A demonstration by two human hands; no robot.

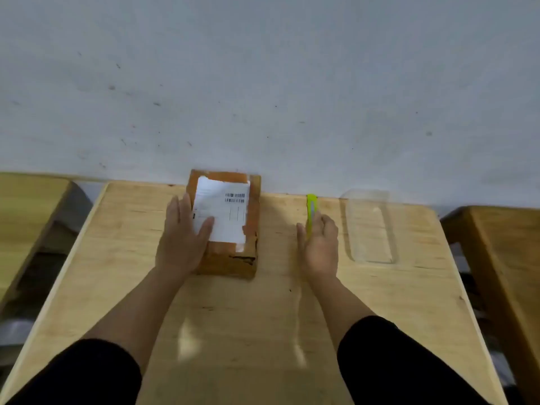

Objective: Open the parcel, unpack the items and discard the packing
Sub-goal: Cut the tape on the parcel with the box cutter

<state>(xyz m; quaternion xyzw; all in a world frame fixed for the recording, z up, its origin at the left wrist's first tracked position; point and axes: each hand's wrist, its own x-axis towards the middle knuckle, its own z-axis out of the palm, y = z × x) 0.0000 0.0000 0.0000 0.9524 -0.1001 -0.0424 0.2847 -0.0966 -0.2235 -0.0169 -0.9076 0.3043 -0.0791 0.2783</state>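
Resting flat on the near-left part of a sealed cardboard parcel (230, 226), the left hand (183, 238) keeps its fingers straight, the thumb lying across the white shipping label (222, 211) and no finger curled around an edge. The right hand (319, 247) lies at a yellow-green utility knife (311, 210), thumb on the knife's left side and fingers on its right; whether the fingers have closed on the handle cannot be told. The knife's long axis runs away from the person, its far end pointing to the wall (263, 83). The parcel sits at the far middle of a wooden table (233, 317), long axis likewise front to back, far short edge at or touching the wall, barcode near the far right corner of the label, and the near right corner of the box looks torn. Right of the knife lies a clear plastic tray (371, 229), also lengthwise front to back, apart from the hand. Bare tabletop stretches between parcel and knife and across the near half, between the black sleeves (403, 369). Wooden furniture (502, 258) flanks the table on both sides, separated by gaps.
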